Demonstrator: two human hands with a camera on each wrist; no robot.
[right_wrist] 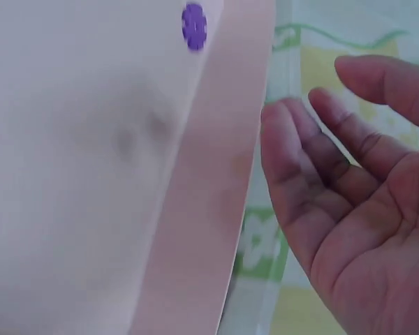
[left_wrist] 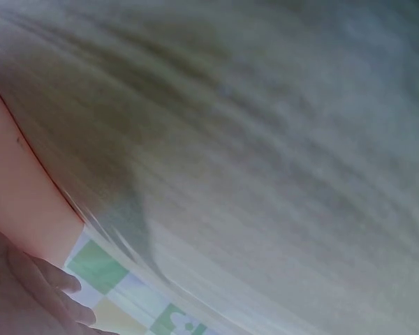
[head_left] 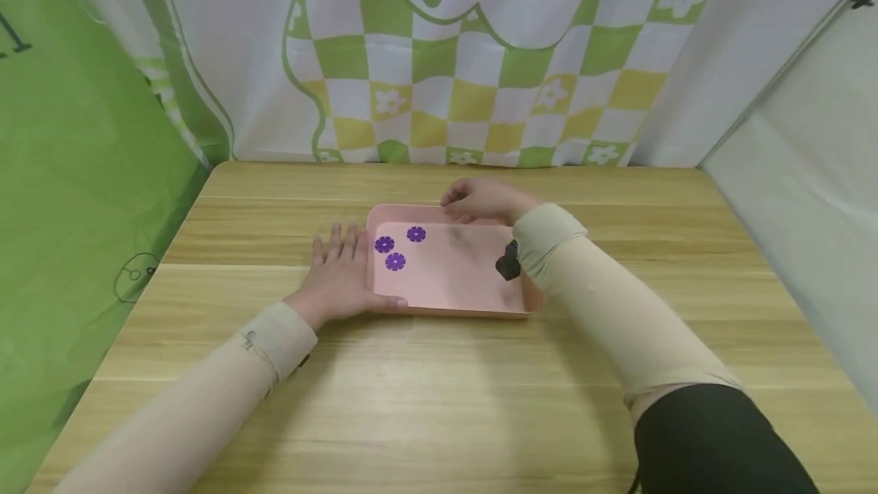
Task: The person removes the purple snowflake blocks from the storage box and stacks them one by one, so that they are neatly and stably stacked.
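Dark-sleeved right arm reaches over the pink tray, fingers curved and free, left hand splayed against its side

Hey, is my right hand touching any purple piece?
Apart. The head view shows bare pink tray between your right hand and the nearest purple piece.

At the centre of the head view, the pink tray looks like smooth, matt plastic; the purple notched discs towards its 10 o'clock look plastic too. Beneath, the table has a smooth wood-grain surface with a faint sheen. The checked curtain at 12 o'clock looks like thin, softly creased cloth. Pale, matt, stretchy-looking fabric forms the sleeve at 8 o'clock, and dark matt cloth the black sleeve at 4 o'clock
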